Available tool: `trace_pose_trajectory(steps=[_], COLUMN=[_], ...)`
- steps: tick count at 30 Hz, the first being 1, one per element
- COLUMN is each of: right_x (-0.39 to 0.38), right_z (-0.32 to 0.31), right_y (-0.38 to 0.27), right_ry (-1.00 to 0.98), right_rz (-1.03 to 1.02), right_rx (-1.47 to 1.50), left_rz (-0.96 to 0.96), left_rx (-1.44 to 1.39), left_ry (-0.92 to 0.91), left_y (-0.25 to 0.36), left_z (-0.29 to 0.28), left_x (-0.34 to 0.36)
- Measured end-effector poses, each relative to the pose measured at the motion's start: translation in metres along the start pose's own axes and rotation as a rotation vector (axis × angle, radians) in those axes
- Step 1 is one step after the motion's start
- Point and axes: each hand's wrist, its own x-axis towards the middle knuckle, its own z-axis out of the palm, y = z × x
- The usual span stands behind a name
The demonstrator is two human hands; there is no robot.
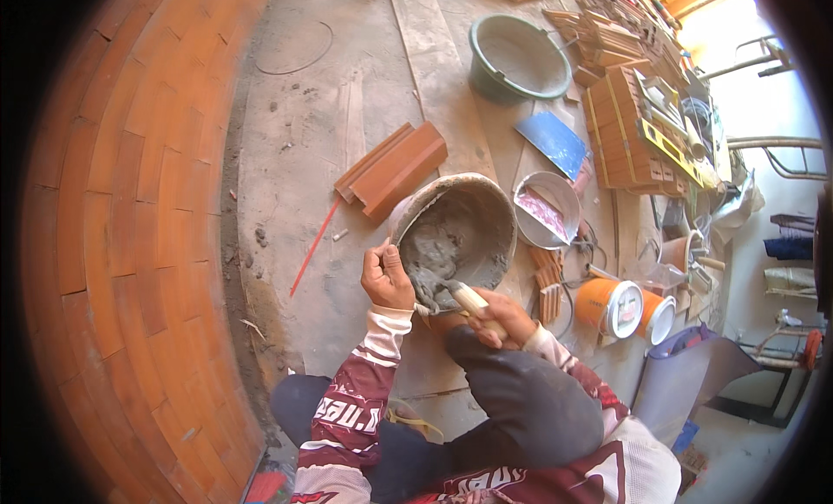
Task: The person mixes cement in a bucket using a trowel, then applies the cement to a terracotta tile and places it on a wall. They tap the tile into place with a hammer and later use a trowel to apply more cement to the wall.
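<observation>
In front of me a bucket [495,231] tilts toward me, its inside smeared with wet grey mortar [434,248]. My left hand [388,278] is closed on the bucket's left rim, thumb on top. My right hand [505,319] wraps round the pale wooden handle of a trowel [471,299] at the near rim. Mortar hides most of the trowel's blade. Just beyond the bucket, on the left, lies a ridged orange clay tile [395,168]. A thin red stick [314,248] reaches out from under it.
An orange tiled surface [130,218] runs along the left. Further off stands a green tub [521,57]; a blue sheet [554,143] and a round white container [548,211] lie closer. Stacked tiles [625,127], a yellow spirit level [672,153] and orange buckets [599,306] are at right.
</observation>
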Motion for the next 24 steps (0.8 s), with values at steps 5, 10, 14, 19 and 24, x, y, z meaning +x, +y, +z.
trace_pose_trajectory(steps=[5,10,14,19,24], right_x=[0.035,0.005,-0.015,-0.061,-0.065], right_z=[-0.005,-0.015,-0.024,0.046,0.072], right_y=[-0.019,-0.032,-0.044,-0.091,-0.115], right_ry=[0.042,-0.273,-0.120,0.282,0.374], right_rz=[0.076,0.002,0.141,0.021,-0.220], right_rx=[0.303,0.948,0.568,-1.217,-2.318], left_rz=[-0.027,-0.029,-0.041,-0.084,0.065], left_rx=[0.060,0.073,-0.009,0.019,0.036], left_ry=[0.078,0.065,0.052,-0.014,-0.036], left_y=[-0.011,-0.008,-0.006,-0.002,0.005], left_z=[-0.002,-0.010,-0.010,-0.005,0.006], left_x=[-0.006,0.008,0.009,0.012,0.007])
